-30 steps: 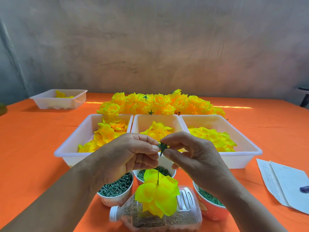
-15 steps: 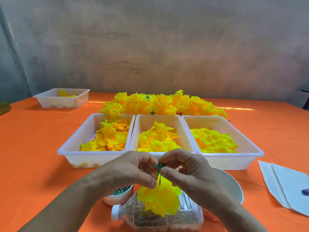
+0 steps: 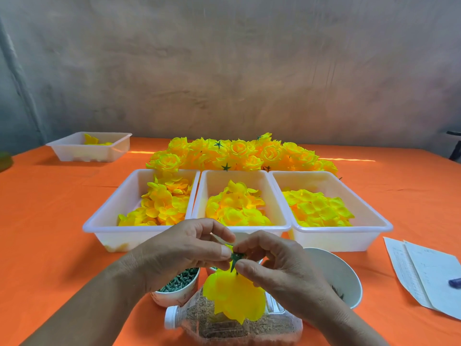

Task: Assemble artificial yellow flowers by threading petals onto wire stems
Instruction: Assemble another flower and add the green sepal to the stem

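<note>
Green calyx (image 3: 236,258): long axis near vertical, tip pointing down. It is pinched between the fingertips of the left hand (image 3: 184,248) and the right hand (image 3: 282,268). The yellow flower (image 3: 233,294) hangs directly beneath the grip, over a lying plastic bottle (image 3: 224,328).

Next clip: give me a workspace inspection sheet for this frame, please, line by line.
Surface: orange cloth-covered table.
Job's things: three white plastic trays of loose yellow fabric petals; pile of finished yellow fabric flowers behind them; half-built yellow flower over a clear plastic bottle of sandy fill lying on its side; white bowl of small green pieces.
Clutter: white paper sheets at right with a small blue object on them; fourth white plastic tray far left, few petals.
Hands: left hand and right hand both pinch a green star-shaped plastic calyx above the flower.
Cables: nothing seen.
Surroundings: bare grey plaster wall.
</note>
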`<action>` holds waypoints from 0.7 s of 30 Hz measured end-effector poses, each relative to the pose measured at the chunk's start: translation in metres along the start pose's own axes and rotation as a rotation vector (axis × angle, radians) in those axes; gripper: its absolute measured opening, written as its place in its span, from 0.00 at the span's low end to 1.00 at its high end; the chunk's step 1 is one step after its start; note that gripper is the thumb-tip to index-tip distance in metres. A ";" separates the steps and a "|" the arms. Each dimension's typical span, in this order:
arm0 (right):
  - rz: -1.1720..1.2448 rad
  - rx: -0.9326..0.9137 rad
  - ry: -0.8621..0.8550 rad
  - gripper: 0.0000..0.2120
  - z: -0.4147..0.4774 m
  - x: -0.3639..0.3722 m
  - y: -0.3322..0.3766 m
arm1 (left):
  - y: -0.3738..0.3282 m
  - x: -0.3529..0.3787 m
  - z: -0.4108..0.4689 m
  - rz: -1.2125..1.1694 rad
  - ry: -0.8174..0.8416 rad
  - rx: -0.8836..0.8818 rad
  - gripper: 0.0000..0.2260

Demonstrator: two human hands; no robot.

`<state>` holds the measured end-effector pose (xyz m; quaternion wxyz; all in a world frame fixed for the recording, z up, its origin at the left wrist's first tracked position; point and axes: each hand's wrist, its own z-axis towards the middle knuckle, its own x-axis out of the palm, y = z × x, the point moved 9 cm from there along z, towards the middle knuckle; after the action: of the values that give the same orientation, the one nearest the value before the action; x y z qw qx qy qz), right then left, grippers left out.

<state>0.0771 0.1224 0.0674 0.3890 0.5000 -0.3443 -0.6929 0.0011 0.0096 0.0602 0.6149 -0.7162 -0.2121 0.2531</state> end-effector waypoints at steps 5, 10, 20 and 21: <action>-0.054 0.018 0.018 0.05 -0.001 0.001 -0.003 | 0.000 0.005 0.000 0.154 -0.029 -0.025 0.16; -0.179 -0.007 0.012 0.03 -0.001 -0.002 0.000 | 0.004 0.008 0.004 0.226 -0.029 -0.070 0.16; -0.295 0.004 -0.006 0.04 0.003 -0.004 -0.003 | -0.001 0.001 0.003 0.314 -0.055 -0.027 0.06; -0.269 0.008 -0.027 0.04 0.003 -0.007 -0.003 | -0.003 0.001 0.003 0.304 -0.046 -0.020 0.06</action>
<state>0.0748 0.1304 0.0686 0.2859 0.5340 -0.2822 -0.7440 0.0004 0.0132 0.0629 0.5574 -0.7400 -0.1176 0.3576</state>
